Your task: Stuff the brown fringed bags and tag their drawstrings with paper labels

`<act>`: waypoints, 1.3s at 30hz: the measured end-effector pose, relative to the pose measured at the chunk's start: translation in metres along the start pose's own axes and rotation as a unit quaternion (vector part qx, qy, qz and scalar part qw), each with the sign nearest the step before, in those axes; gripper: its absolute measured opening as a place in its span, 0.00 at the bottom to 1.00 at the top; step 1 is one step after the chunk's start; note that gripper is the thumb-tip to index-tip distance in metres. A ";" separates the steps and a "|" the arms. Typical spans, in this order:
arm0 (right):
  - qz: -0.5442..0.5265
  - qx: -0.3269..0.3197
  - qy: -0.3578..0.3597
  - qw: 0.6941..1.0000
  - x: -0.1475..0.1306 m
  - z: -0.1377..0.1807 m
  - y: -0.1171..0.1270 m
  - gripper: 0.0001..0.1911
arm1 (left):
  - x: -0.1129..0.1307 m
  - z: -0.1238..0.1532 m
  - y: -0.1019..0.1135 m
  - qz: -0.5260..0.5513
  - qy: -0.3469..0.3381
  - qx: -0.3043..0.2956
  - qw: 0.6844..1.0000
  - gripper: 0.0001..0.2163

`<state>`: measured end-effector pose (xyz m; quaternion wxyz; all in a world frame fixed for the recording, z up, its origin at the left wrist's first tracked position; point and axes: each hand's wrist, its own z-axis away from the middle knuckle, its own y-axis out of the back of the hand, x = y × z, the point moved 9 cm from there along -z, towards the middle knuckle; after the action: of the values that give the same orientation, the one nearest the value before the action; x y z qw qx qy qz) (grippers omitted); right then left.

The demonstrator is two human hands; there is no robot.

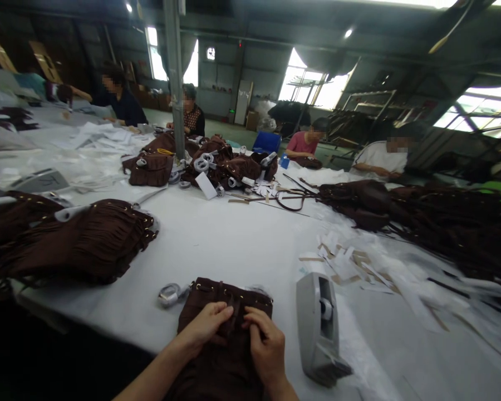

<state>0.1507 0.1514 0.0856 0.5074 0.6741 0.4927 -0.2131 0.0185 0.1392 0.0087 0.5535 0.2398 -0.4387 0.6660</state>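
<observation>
A dark brown drawstring bag (221, 370) with gold eyelets along its top lies at the table's near edge in front of me. My left hand (209, 326) pinches a brown drawstring (235, 311) at the middle of the bag's upper front. Facing it, my right hand (266, 341) has its thumb and fingertips drawn together close to the same drawstring; what lies between them is too dark to make out. A wrapped, coiled strap (169, 294) rests beside the bag's upper left corner.
A grey tape dispenser (319, 328) stands right of the bag. Fringed brown bags (79, 239) are stacked at left, more brown bags (237, 167) are heaped beyond, and a dark pile (455, 223) lies at right. Paper scraps (354, 262) litter the table (217, 234). Several people sit across it.
</observation>
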 end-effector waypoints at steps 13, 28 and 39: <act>0.081 0.095 -0.008 0.992 0.028 -0.006 -0.002 0.11 | -0.002 -0.013 -0.007 -0.004 -0.025 0.041 0.999 0.25; 0.258 -0.155 -0.051 0.952 0.025 -0.071 -0.055 0.31 | -0.014 -0.013 -0.006 -0.014 -0.144 0.025 0.989 0.22; 0.283 -0.220 -0.066 0.931 0.035 -0.073 -0.069 0.24 | -0.018 -0.016 0.003 0.012 -0.127 0.035 0.991 0.21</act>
<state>0.0890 0.2320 0.0537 0.7135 0.6418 0.2809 0.0089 0.0234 0.1431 -0.0150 0.4765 0.3361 -0.4850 0.6517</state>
